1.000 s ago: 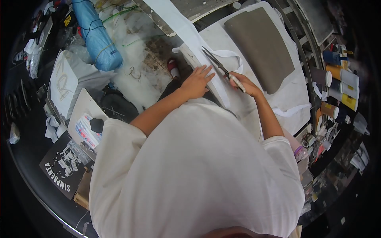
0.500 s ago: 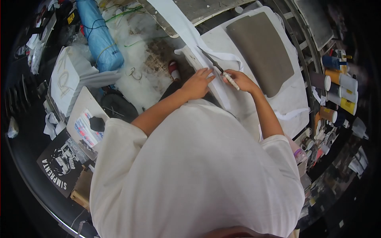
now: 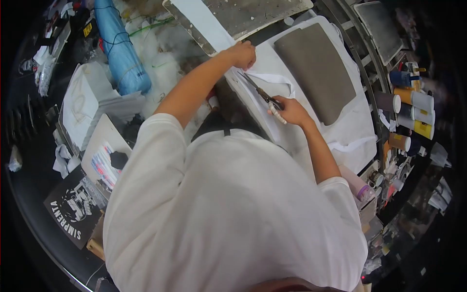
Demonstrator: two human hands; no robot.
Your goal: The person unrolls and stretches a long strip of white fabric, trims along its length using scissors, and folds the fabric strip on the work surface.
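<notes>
My right hand grips a pair of scissors with dark blades and a white-wrapped handle. The blades point up and left over the near edge of a white cloth-covered board. Farther forward, my left hand is closed at the end of a long white fabric strip; its fingertips are partly hidden. The strip runs away from it over a worn grey board. A narrow white band curls on the covered board beside the blades. A dark grey panel lies flat on that board.
A blue plastic-wrapped roll stands at the left above white fluffy material on the floor. Several containers line the right side, past a metal rail. Another white strip lies by my right forearm.
My left hand has moved forward and up along the strip, off the near edge of the covered board. My right hand and the scissors have drawn back slightly toward me.
</notes>
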